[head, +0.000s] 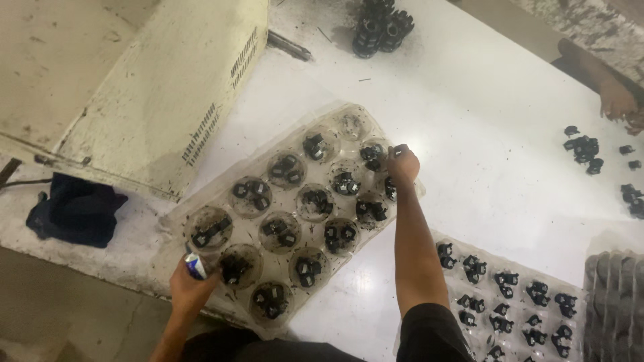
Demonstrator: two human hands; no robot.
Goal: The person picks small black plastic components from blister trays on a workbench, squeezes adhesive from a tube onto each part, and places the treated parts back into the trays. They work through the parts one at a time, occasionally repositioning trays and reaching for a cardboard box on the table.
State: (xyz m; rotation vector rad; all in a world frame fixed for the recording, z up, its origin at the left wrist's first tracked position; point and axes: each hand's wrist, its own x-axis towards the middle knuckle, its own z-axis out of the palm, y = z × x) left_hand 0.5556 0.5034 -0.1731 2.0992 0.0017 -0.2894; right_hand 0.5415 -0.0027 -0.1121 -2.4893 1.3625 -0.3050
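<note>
We reach our right hand (403, 163) to the far right corner of the clear plastic tray with round cups (295, 214). Our fingers are pinched around a small black plastic part (399, 149), held just above the tray's far edge. Our left hand (190, 287) is at the near left corner of the same tray. It is closed around a small white and blue tube (195, 265), and it touches the tray's rim.

The tray lies on the white worktop (483, 121). Most of its cups hold a few of the same black parts (282, 231). A second clear tray with black parts (516, 302) lies to the right, near us. Far off sits a pile of black parts (381, 27). A dark cloth (77, 208) lies at the left. Another person's hand (620, 104) rests at the far right, by some loose black parts (585, 149).
</note>
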